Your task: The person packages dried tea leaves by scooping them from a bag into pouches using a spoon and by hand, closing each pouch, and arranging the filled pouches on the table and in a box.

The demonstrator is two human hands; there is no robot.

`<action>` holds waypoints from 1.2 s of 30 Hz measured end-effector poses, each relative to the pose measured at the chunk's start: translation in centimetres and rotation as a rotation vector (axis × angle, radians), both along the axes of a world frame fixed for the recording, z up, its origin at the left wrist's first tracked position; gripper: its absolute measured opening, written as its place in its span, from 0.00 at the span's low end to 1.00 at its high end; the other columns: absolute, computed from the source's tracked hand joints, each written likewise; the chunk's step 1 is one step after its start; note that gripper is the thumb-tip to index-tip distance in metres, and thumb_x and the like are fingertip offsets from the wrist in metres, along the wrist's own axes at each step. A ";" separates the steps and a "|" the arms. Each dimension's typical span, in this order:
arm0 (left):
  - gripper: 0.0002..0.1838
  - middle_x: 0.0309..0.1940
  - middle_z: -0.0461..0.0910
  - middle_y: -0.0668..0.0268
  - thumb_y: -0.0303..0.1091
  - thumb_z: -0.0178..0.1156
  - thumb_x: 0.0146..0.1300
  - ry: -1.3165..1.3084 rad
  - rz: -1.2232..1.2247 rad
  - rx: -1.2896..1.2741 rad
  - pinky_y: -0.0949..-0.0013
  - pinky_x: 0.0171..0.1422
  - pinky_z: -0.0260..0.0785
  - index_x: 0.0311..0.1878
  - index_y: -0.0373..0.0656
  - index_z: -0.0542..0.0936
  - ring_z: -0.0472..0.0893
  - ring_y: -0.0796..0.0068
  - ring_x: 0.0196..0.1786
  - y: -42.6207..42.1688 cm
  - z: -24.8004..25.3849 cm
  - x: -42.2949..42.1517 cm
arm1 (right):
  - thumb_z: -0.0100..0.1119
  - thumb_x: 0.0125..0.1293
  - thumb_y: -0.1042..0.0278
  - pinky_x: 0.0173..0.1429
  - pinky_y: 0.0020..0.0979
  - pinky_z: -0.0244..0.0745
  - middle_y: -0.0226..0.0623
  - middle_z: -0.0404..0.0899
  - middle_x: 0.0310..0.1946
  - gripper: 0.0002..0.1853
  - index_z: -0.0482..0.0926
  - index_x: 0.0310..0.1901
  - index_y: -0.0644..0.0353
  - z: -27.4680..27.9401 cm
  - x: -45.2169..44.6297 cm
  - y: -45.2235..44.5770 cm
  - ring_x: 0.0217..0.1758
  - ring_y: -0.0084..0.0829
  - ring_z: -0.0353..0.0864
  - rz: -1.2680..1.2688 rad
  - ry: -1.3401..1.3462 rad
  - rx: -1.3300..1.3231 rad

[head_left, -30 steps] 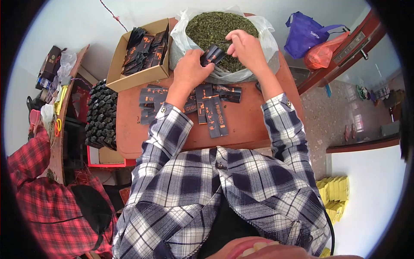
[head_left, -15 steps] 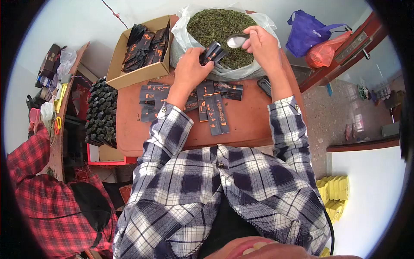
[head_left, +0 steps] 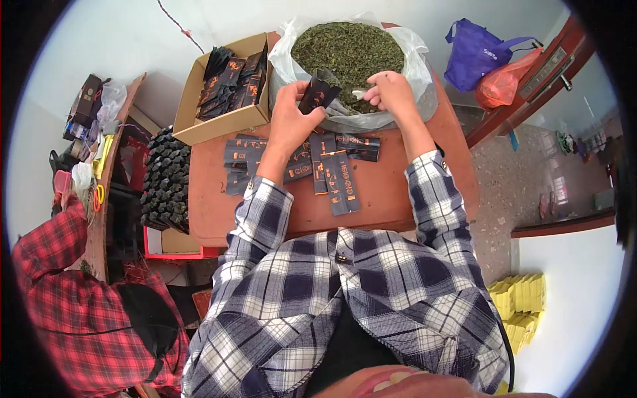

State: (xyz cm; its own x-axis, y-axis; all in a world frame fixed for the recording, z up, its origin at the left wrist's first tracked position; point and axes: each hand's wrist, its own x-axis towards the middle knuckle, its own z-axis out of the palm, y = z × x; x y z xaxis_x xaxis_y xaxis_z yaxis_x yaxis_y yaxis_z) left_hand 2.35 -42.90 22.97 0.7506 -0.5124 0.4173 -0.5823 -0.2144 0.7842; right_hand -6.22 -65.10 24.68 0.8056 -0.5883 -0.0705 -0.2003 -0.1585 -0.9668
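My left hand [head_left: 294,119] is closed around a small black pouch [head_left: 318,95] with orange print, its mouth facing up. My right hand [head_left: 393,98] is closed on a spoon [head_left: 359,95], only a little of which shows. That hand is over the near right part of dried green leaves [head_left: 345,50], which look like tea, heaped in a clear plastic bag [head_left: 284,63]. The pouch stands at the bag's near left edge. Flat black packets [head_left: 343,184] with orange print lie on the table below my hands.
A cardboard box [head_left: 219,127] of black packets stands left of the leaves on the reddish table [head_left: 398,192]. Dark bundles [head_left: 166,182] are stacked beside the table. A person in a red plaid shirt [head_left: 86,325] works at a side bench. Bags [head_left: 481,56] hang at right.
My right hand has lowered toward the near side of the leaves, and the spoon is now mostly hidden. My left hand has tilted the pouch, whose mouth now looks wider. The view has shifted slightly.
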 end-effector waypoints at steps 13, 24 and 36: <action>0.30 0.51 0.77 0.53 0.36 0.71 0.52 -0.082 0.062 0.212 0.60 0.59 0.72 0.58 0.34 0.76 0.80 0.59 0.53 -0.6 0.6 -0.3 | 0.47 0.69 0.67 0.24 0.20 0.67 0.39 0.84 0.28 0.14 0.79 0.46 0.66 4.1 -1.3 -2.5 0.22 0.19 0.75 0.018 -0.185 0.165; 0.29 0.49 0.78 0.53 0.40 0.70 0.49 -0.012 0.053 0.184 0.56 0.60 0.71 0.55 0.39 0.78 0.79 0.52 0.54 -0.8 0.8 -0.6 | 0.46 0.73 0.65 0.35 0.38 0.78 0.41 0.84 0.24 0.13 0.79 0.46 0.62 5.2 -1.7 5.3 0.28 0.39 0.85 0.161 -0.264 -0.625; 0.27 0.47 0.79 0.60 0.38 0.72 0.50 0.112 0.010 0.061 0.65 0.52 0.74 0.54 0.38 0.79 0.81 0.68 0.45 -0.2 -1.0 1.2 | 0.48 0.77 0.67 0.32 0.21 0.73 0.30 0.85 0.26 0.12 0.80 0.51 0.60 5.6 -2.8 4.6 0.27 0.15 0.77 -0.028 -0.461 -0.418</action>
State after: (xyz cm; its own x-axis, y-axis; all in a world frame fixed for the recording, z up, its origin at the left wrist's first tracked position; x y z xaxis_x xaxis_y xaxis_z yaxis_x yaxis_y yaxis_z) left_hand 3.50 -43.06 21.97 0.7961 -0.5262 0.2989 -0.4894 -0.2693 0.8294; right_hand -9.01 -60.55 30.25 0.6819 -0.5127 0.5217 0.2134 -0.5429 -0.8123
